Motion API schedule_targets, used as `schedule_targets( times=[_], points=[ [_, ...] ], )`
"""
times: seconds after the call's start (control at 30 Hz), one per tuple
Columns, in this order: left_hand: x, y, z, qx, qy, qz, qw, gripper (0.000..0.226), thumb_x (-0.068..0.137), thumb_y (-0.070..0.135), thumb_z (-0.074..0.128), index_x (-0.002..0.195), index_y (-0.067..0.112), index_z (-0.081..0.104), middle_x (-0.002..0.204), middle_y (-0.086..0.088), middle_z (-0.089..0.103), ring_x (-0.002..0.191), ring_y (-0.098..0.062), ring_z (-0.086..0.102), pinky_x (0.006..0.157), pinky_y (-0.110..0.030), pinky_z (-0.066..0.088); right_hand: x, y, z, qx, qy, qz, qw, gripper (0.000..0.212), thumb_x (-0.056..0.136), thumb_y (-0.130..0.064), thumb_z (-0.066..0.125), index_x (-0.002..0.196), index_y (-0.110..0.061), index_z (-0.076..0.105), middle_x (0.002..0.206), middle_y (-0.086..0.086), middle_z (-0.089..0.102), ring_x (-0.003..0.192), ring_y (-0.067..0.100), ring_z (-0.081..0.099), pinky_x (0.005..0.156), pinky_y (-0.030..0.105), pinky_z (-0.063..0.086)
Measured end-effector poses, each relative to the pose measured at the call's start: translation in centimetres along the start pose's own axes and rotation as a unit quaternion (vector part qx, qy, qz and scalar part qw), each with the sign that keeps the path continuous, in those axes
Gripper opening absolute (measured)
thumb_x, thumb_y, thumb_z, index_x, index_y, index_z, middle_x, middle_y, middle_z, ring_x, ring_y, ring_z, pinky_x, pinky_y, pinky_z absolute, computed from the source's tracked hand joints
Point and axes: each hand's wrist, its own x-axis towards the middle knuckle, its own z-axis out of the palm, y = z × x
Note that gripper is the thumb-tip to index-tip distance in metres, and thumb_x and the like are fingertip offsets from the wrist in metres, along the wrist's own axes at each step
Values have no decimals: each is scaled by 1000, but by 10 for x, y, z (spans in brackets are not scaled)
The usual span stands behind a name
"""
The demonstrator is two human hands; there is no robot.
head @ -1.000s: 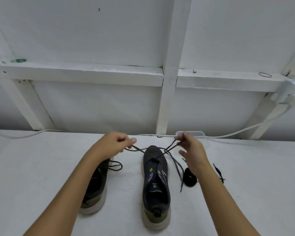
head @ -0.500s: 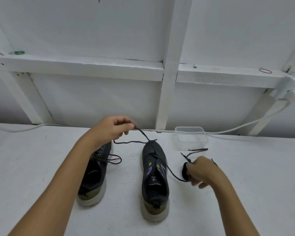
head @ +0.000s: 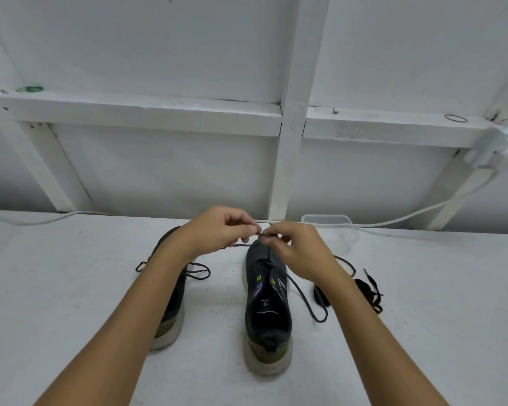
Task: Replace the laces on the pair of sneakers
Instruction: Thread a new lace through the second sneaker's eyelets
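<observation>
Two sneakers stand on the white tabletop [head: 71, 288], long axes running away from the person, toes toward the wall. The right sneaker [head: 267, 306] has its heel nearest the camera; the left sneaker [head: 170, 312] lies partly under the forearm. Left hand [head: 217, 230] and right hand [head: 296, 250] meet above the right toe, both pinching the dark lace [head: 302, 300]
</observation>
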Motion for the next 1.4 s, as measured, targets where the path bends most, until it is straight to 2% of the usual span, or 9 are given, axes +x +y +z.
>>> schedule_targets(
  times=[0.13,0.27,0.33,0.4,0.57,1.03,1.13,1.23,1.4],
  points=[
    [-6,-8,-14,92,33,-34,995,14,95,37,63,93,33,76,76,11,71,56,-5,49,61,-23,43,9,20,-11,21,90,127,988,21,95,-17,60,87,-30,74,78,-12,75,65,5,66,75,37,58],
    [-13,-23,-27,193,39,-79,977,18,92,47,63,82,39,76,67,13,66,51,0,46,62,-25,41,1,42,-28,-114,96,234,961,17,95,-22,65,109,-28,72,111,-1,75,107,26,67,87,34,52],
    [-11,-25,-21,179,50,-65,980,19,93,48,62,82,40,75,64,15,63,50,0,45,59,-24,39,-3,36,-24,-137,10,180,974,59,90,-33,75,144,-29,52,146,-4,55,124,23,58,104,37,45],
    [-6,-23,-10,167,54,-38,984,20,94,48,60,83,41,74,62,18,61,50,0,45,54,-18,36,-3,15,-11,-89,-35,83,992,74,85,-38,79,150,-33,45,147,-12,50,107,9,63,102,36,47],
    [0,-22,8,147,31,-2,989,18,97,47,57,89,42,73,67,17,63,52,-1,43,49,-12,36,10,-2,4,-123,-19,13,992,14,97,-29,60,92,-30,74,78,-14,68,73,9,55,65,30,42],
    [-25,-72,9,81,-53,-171,980,19,99,10,55,106,17,71,90,4,78,82,-9,74,74,-21,56,34,48,-24,-124,115,200,965,21,100,-29,57,85,-26,71,82,-4,73,79,25,70,74,39,58],
    [-27,-77,13,46,-32,-211,976,17,100,20,58,95,11,72,81,-3,78,75,-14,75,64,-22,55,26,53,-16,-116,125,207,963,20,100,-33,59,112,-26,73,102,2,75,97,27,69,81,36,55],
    [-24,-82,20,71,46,-203,976,25,97,39,59,89,20,72,77,6,77,61,-2,67,61,-22,47,7,53,2,-120,141,200,962,57,95,-36,69,146,-22,48,140,5,54,121,27,58,90,39,46],
    [-15,-89,36,-155,147,-181,960,15,99,26,61,108,17,68,84,4,78,65,-2,66,60,-19,49,-21,46,35,-27,76,142,987,4,89,-30,72,86,-32,70,78,-15,68,75,1,63,70,24,47]
  ],
)
